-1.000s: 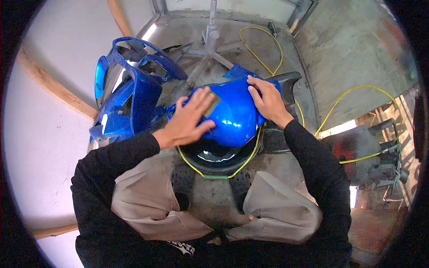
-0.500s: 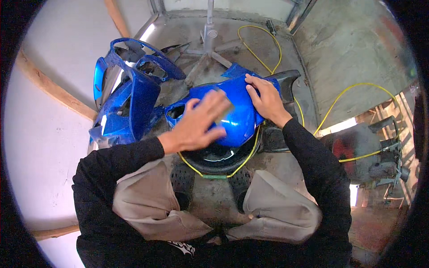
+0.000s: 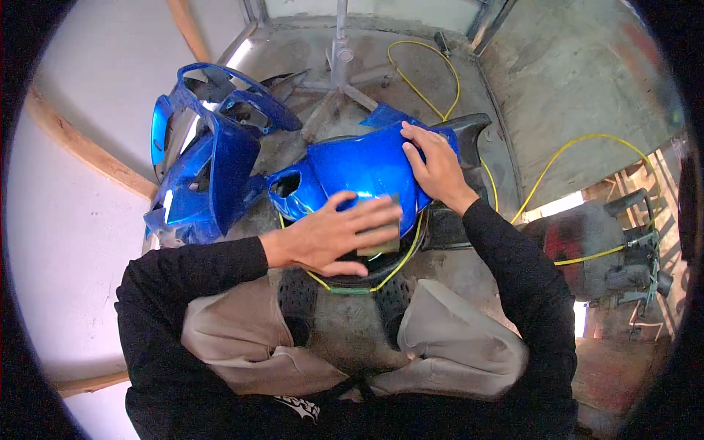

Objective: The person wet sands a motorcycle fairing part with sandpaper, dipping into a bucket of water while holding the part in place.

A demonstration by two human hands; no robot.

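A glossy blue motorbike body panel [image 3: 350,163] lies in front of me over a black basin [image 3: 352,278]. At the panel's near edge, my left hand [image 3: 334,233] is flat, with a thin grey-green piece of sandpaper [image 3: 394,243] held under its fingers; most of the sheet is hidden. My right hand [image 3: 438,165] rests on the panel's right side, fingers stretched out and thumb apart. An oval hole [image 3: 287,185] shows at the panel's left end.
More blue body panels [image 3: 213,154] stand at the left by the white wall. Behind the work is a grey metal stand [image 3: 339,73]. A yellow hose [image 3: 546,172] runs right to a dark compressor-like tank [image 3: 572,238]. A black part [image 3: 473,132] sits beside the panel.
My left hand has slid right and toward me, from the panel's middle to its near edge, uncovering the left part. My right hand has stayed in place.
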